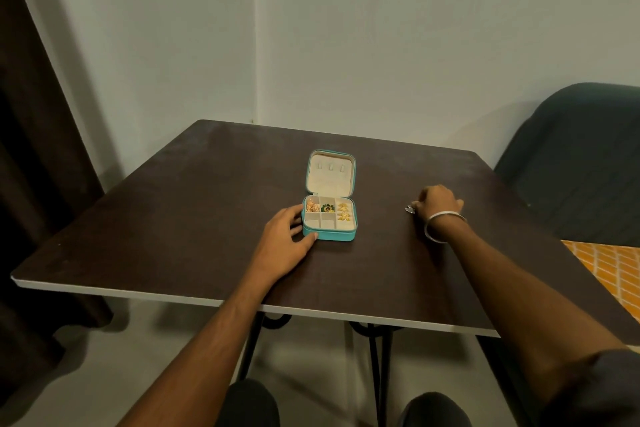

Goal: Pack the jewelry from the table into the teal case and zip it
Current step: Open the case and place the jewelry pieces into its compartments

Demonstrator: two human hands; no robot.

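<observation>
Dark wood-grain laminate spreads under both my arms as I pack at the table (pixel 173 218). My left hand (pixel 287 239) lies open and flat against the left side of the teal case (pixel 329 234), thumb along its front corner and fingers by its wall, bracing it, I judge, so the little box does not slide while pieces go in. The case sits near the table's middle with its lid (pixel 330 172) tipped back and standing, three small hooks showing on the cream lining. In the tray, pearl-and-gold pieces (pixel 312 207) fill the back-left cell, a green-and-gold piece (pixel 327 208) the back-middle, and gold earrings (pixel 343 211) the right-hand column; the front cells look bare. Well to the right, my right hand (pixel 438 203), a silver bangle (pixel 441 224) at the wrist, curls down over a small silver ornament (pixel 410 209) on the tabletop, fingertips closing on it; whether it has left the surface I cannot tell. Zipping waits until this piece is stowed.
</observation>
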